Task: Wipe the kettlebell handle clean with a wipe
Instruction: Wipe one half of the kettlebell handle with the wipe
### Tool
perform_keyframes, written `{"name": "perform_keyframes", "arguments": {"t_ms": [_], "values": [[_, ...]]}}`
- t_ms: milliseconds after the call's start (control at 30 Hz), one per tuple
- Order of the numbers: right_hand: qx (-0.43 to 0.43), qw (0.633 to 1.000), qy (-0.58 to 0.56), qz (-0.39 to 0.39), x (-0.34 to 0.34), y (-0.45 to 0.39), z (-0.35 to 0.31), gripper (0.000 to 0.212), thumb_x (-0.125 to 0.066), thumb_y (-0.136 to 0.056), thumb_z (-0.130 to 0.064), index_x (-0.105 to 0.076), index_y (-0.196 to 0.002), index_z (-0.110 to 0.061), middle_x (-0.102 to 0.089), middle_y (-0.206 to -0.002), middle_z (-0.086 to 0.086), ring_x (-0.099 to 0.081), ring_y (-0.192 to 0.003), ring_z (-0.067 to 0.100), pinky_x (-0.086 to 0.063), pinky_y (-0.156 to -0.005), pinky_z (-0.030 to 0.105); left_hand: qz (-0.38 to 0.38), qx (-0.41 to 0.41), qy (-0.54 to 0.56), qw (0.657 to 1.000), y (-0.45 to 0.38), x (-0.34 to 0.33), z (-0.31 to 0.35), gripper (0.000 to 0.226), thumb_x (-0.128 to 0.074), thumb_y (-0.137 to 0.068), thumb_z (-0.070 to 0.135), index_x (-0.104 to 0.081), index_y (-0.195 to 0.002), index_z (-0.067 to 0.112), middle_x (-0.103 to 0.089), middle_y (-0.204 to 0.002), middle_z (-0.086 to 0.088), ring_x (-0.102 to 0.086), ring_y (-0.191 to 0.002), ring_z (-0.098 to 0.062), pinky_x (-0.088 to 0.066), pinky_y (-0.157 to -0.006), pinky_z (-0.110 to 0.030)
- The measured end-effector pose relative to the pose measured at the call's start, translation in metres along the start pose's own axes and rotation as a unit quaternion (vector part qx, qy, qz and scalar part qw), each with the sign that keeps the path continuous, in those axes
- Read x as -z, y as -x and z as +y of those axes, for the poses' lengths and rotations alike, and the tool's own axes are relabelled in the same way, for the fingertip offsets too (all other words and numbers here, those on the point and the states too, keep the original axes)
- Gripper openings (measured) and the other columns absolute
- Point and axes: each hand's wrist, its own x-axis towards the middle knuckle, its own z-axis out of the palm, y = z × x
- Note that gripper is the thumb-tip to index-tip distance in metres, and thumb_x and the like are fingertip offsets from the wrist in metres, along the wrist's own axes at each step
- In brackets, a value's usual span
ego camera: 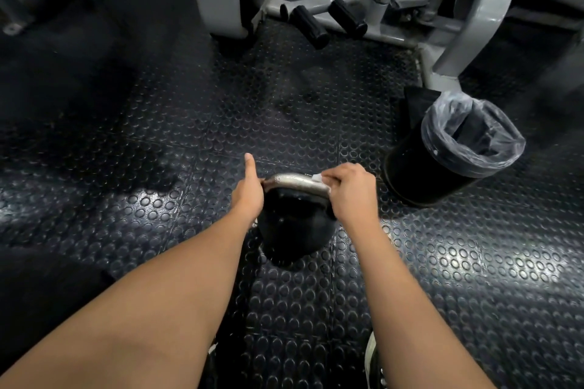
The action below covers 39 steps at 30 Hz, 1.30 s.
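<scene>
Right hand (350,191), fingers curled over the right end of the kettlebell handle (297,181), gripping a folded white wipe (317,179) against the metal; only a small edge of the wipe shows beyond the knuckles, toward the handle's middle. Left hand (248,191) set against the opposite, left end of the handle, thumb raised and pointing away from the body; its fingers lie out of sight behind the palm, so whether they wrap the metal or merely press on it cannot be told. This hand appears to brace the weight so that rubbing does not rock it. The kettlebell (294,227), black-bodied with a bare steel handle, rests on the studded rubber floor (158,199) directly below and between the two hands. The stretch of handle between the hands looks shiny, possibly damp, suggesting wiping is under way with the ends yet to cover. Beyond and to the outside of the right hand stands a lined black bin (455,151), placed near, presumably to receive the spent wipe
</scene>
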Motion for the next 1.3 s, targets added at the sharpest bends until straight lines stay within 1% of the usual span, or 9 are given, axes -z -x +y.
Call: {"name": "perform_keyframes", "arguments": {"t_ms": [100,233,367,467,533,633,800,1200,1300], "values": [[0.038,0.999,0.007,0.018,-0.005,0.015,-0.007,0.011,-0.072,-0.084,-0.006,-0.079,-0.091,-0.011,-0.07,-0.088,0.0,-0.057,-0.087,0.018,-0.039,-0.08,0.015,0.003,0.007,0.002,1.0,-0.004,-0.001,-0.002,0.145,0.002,-0.038,0.12,-0.08,-0.115,0.028,-0.078,-0.116,-0.006,-0.071,-0.11,-0.027,-0.042,-0.111,-0.052],[-0.031,0.998,-0.013,0.052,0.0,0.021,0.003,0.013,-0.069,-0.086,-0.003,-0.079,-0.094,-0.007,-0.069,-0.089,0.0,-0.055,-0.089,0.015,-0.028,-0.08,0.003,-0.005,0.006,0.004,1.0,-0.012,-0.003,-0.004,0.141,0.0,-0.041,0.12,-0.082,-0.108,0.026,-0.077,-0.119,-0.01,-0.07,-0.114,-0.031,-0.041,-0.117,-0.054],[-0.002,0.999,0.003,0.042,-0.009,0.015,-0.01,0.015,-0.07,-0.085,-0.002,-0.078,-0.096,-0.006,-0.067,-0.089,0.001,-0.057,-0.09,0.019,-0.041,-0.081,0.017,-0.001,0.01,-0.001,1.0,-0.011,-0.002,-0.004,0.142,0.001,-0.041,0.12,-0.082,-0.108,0.026,-0.076,-0.12,-0.01,-0.07,-0.114,-0.031,-0.041,-0.117,-0.055],[0.029,0.998,0.018,0.055,-0.011,0.03,-0.012,0.013,-0.073,-0.081,-0.001,-0.078,-0.093,-0.006,-0.066,-0.084,0.0,-0.056,-0.083,0.02,-0.05,-0.07,0.028,-0.006,0.006,0.007,1.0,-0.009,-0.003,-0.003,0.144,0.0,-0.038,0.12,-0.081,-0.109,0.025,-0.077,-0.118,-0.008,-0.071,-0.112,-0.029,-0.042,-0.114,-0.052],[-0.006,0.999,0.009,0.053,-0.007,0.031,-0.002,0.013,-0.07,-0.085,-0.003,-0.077,-0.096,-0.005,-0.067,-0.088,0.001,-0.056,-0.087,0.021,-0.051,-0.077,0.033,-0.013,0.004,0.012,1.0,-0.008,-0.002,-0.003,0.149,-0.001,-0.038,0.12,-0.08,-0.113,0.019,-0.077,-0.118,-0.01,-0.071,-0.108,-0.026,-0.044,-0.112,-0.05],[-0.053,0.997,-0.008,0.055,-0.005,0.019,0.0,0.017,-0.063,-0.09,-0.003,-0.076,-0.101,-0.006,-0.066,-0.095,0.003,-0.054,-0.095,0.021,-0.047,-0.086,0.031,-0.011,0.006,0.008,1.0,-0.009,-0.001,-0.003,0.154,0.0,-0.04,0.12,-0.078,-0.117,0.012,-0.076,-0.119,-0.014,-0.07,-0.106,-0.028,-0.045,-0.112,-0.052],[0.009,0.999,0.052,0.004,-0.014,0.025,-0.015,0.026,-0.062,-0.089,0.0,-0.073,-0.109,-0.011,-0.057,-0.098,0.002,-0.046,-0.094,0.02,-0.048,-0.079,0.03,-0.001,0.009,0.005,1.0,-0.001,-0.002,0.002,0.155,0.002,-0.032,0.119,-0.081,-0.108,0.012,-0.078,-0.11,-0.014,-0.073,-0.105,-0.032,-0.051,-0.101,-0.045],[0.008,0.999,0.047,0.014,-0.013,0.033,-0.008,0.031,-0.059,-0.088,0.006,-0.071,-0.114,-0.007,-0.06,-0.109,0.002,-0.048,-0.098,0.02,-0.05,-0.085,0.032,-0.012,0.015,0.011,1.0,-0.004,-0.001,0.001,0.153,0.0,-0.037,0.12,-0.079,-0.118,0.018,-0.076,-0.118,-0.012,-0.071,-0.108,-0.03,-0.048,-0.109,-0.049],[-0.023,0.998,0.013,0.049,-0.011,0.021,-0.006,0.024,-0.06,-0.09,0.001,-0.071,-0.111,-0.003,-0.061,-0.104,0.007,-0.053,-0.097,0.023,-0.051,-0.084,0.037,-0.006,0.006,0.007,1.0,0.003,0.001,0.005,0.156,0.003,-0.03,0.119,-0.079,-0.12,0.02,-0.076,-0.117,-0.011,-0.07,-0.103,-0.026,-0.046,-0.095,-0.043]]}}
